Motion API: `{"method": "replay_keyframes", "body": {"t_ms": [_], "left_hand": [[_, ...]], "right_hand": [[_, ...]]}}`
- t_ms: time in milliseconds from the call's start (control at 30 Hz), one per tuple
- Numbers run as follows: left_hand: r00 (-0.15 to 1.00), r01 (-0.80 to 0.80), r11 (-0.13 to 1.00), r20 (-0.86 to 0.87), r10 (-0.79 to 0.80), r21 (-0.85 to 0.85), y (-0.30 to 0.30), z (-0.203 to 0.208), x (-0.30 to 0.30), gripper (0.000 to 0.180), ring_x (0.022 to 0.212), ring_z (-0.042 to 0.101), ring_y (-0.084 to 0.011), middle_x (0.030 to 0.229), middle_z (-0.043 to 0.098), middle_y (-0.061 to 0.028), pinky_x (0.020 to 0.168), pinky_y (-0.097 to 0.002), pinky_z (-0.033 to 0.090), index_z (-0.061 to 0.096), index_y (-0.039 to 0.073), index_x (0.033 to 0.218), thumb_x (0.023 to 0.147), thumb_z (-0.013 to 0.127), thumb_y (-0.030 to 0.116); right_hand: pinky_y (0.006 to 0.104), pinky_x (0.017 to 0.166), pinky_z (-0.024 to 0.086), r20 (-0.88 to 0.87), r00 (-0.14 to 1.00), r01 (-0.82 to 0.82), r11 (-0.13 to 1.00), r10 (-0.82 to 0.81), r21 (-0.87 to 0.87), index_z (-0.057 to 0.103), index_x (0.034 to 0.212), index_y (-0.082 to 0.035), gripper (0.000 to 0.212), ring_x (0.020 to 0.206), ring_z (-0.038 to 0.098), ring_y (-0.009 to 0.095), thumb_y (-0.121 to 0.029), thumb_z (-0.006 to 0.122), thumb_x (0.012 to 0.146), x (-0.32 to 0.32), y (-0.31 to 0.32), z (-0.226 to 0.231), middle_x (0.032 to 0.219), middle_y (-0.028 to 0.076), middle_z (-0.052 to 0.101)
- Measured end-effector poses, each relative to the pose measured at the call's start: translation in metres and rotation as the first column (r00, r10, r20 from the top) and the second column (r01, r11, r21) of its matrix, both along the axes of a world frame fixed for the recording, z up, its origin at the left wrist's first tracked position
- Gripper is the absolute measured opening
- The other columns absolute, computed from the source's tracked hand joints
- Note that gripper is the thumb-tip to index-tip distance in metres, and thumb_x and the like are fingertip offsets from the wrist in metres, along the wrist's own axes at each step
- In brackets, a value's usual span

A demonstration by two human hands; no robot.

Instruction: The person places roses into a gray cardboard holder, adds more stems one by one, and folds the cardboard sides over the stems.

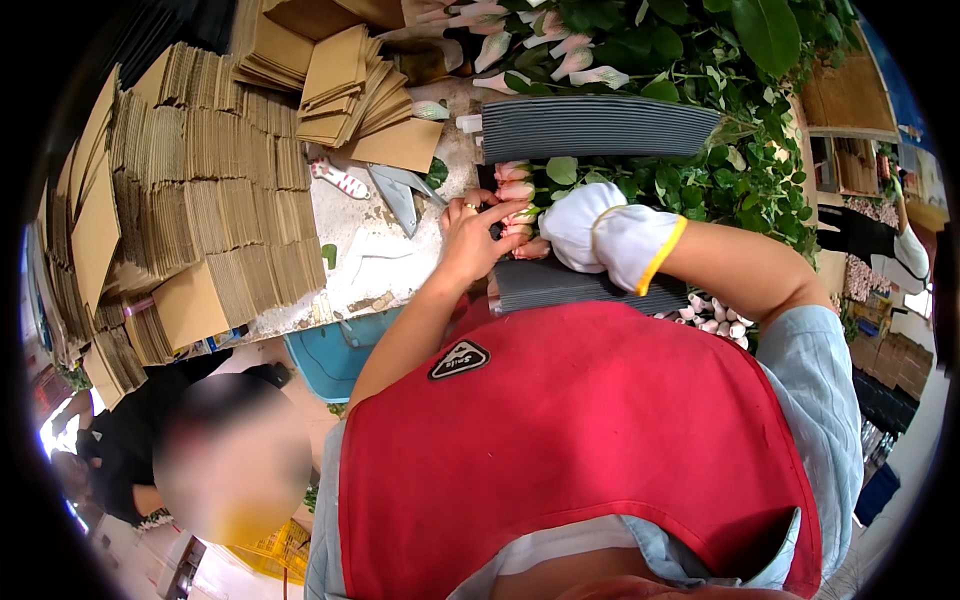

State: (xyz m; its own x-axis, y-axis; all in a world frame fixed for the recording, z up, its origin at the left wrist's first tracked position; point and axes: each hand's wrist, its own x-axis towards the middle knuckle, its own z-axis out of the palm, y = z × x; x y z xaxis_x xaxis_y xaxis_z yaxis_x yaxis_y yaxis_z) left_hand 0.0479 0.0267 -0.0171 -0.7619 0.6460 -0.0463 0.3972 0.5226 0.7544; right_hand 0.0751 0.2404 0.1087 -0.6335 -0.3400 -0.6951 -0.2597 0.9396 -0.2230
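A short row of pink roses [515,190] lies on the table in front of me, heads to the left and leafy stems to the right. My bare left hand [477,236] rests on the rose heads, its fingers spread and touching the blooms. Close by on the right, my right hand [583,228] wears a white glove with a yellow cuff edge. It is over the stems just behind the heads, and the glove's folds hide its fingers. Dark grey ridged sheets lie on both sides: one ridged sheet [600,130] beyond the roses, another ridged sheet [580,285] nearer me.
Stacked brown cardboard pieces [215,170] fill the table's left side. A grey angular tool [395,198] and a patterned pink-and-white handle [340,180] lie between them and my left hand. More wrapped roses [575,60] lie at the back. A blue bin [335,355] stands below the table edge; another person [125,430] is at lower left.
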Motion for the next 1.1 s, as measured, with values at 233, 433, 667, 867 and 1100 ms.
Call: {"method": "replay_keyframes", "body": {"t_ms": [233,433,667,867,1100], "left_hand": [[1.000,-0.005,1.000,-0.021,0.005,-0.027,0.003,0.004,0.000,0.047,0.122,0.051,-0.0342,0.130,0.061,-0.0055,0.112,-0.0490,0.035,0.080,0.036,0.122,0.076,0.087,0.029],[1.000,-0.014,0.999,0.008,0.014,-0.031,0.002,0.007,0.000,0.048,0.121,0.050,-0.0333,0.129,0.060,-0.0057,0.111,-0.0489,0.035,0.081,0.035,0.121,0.074,0.090,0.033],[1.000,-0.010,0.998,0.006,0.010,-0.058,0.004,0.008,-0.001,0.049,0.120,0.049,-0.0329,0.126,0.059,-0.0054,0.110,-0.0481,0.036,0.080,0.033,0.121,0.074,0.091,0.035],[0.999,-0.001,0.998,0.033,0.003,-0.069,0.006,0.006,-0.004,0.050,0.118,0.049,-0.0333,0.125,0.058,-0.0035,0.108,-0.0487,0.037,0.079,0.032,0.122,0.073,0.091,0.034],[1.000,0.017,0.999,0.000,-0.017,-0.052,0.003,0.000,-0.004,0.050,0.118,0.048,-0.0333,0.125,0.058,-0.0033,0.108,-0.0490,0.036,0.079,0.031,0.124,0.075,0.090,0.035]], "right_hand": [[0.0409,0.089,0.057,0.118,0.988,0.105,0.994,-0.101,-0.028,0.074,0.111,-0.013,0.041,0.097,0.073,0.036,-0.050,0.068,0.096,-0.012,-0.024,-0.006,0.104,0.013,0.076],[0.0482,0.076,0.057,0.243,0.951,0.190,0.981,-0.192,0.030,0.081,0.089,-0.010,0.036,0.086,0.073,0.040,-0.040,0.061,0.094,-0.016,-0.002,0.004,0.088,0.016,0.077],[0.0457,0.066,0.055,0.003,0.997,0.082,0.989,-0.082,-0.125,0.080,0.087,-0.011,0.033,0.078,0.072,0.040,-0.040,0.067,0.095,0.004,0.002,-0.027,0.084,0.018,0.074],[0.0460,0.064,0.055,-0.084,0.972,0.184,0.929,-0.221,-0.322,0.078,0.082,-0.008,0.043,0.070,0.069,0.041,-0.047,0.067,0.095,0.020,0.013,-0.048,0.076,0.018,0.071],[0.0486,0.057,0.053,-0.281,0.954,-0.050,0.874,-0.101,-0.484,0.072,0.073,-0.007,0.022,0.064,0.067,0.041,-0.023,0.067,0.087,0.024,0.021,-0.070,0.069,0.018,0.067]]}}
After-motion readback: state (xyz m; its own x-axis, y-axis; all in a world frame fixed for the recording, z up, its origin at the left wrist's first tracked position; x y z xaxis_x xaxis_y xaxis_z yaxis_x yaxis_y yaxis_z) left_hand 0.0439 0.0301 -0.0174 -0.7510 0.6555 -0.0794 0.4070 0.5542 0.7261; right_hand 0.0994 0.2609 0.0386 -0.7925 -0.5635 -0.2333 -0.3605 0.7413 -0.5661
